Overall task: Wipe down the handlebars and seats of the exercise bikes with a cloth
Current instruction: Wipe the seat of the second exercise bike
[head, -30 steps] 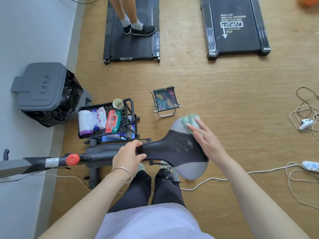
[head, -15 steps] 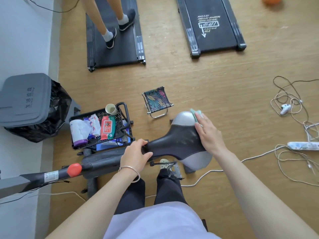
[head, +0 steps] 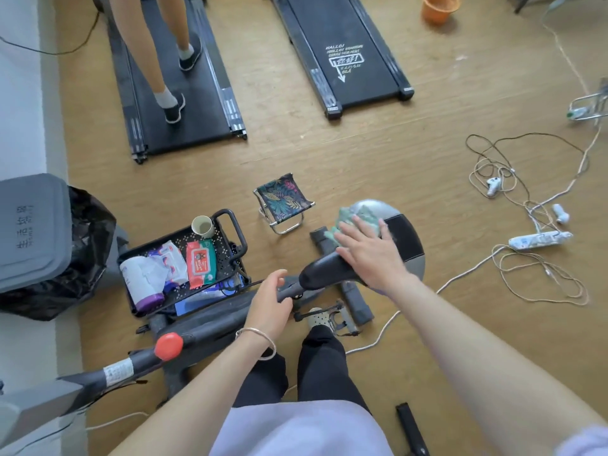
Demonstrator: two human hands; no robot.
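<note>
Nearest first: two bare forearms, two hands. Left hand (head: 268,302), one bracelet at the wrist, sits by the bike frame (head: 204,324) just below the seat nose, fingers loosely apart and holding nothing; contact with the frame is hard to judge. Right hand (head: 368,255) lies flat, fingers straight, pressing one green cloth (head: 357,217) onto the one seat (head: 406,240). The cloth bunches at the seat's far left edge.

One red knob (head: 168,346) on the frame. One black cart (head: 227,255) beside it: one cup (head: 202,226), one red wipe pack (head: 200,263), other packs unclear. One folding stool (head: 283,199), one grey bin (head: 31,228), one power strip (head: 539,240). Farthest: two treadmills (head: 204,103) (head: 362,80), a person's legs (head: 154,60) on the left one, and one orange bucket (head: 439,8).

Versus half a second ago: the left hand gripped the seat nose then, now it is off it. The right hand has moved from the seat's right edge to its middle, and more cloth shows.

Hidden: the seat's middle and part of the cloth under the right palm. The frame is cut off at the left edge.
</note>
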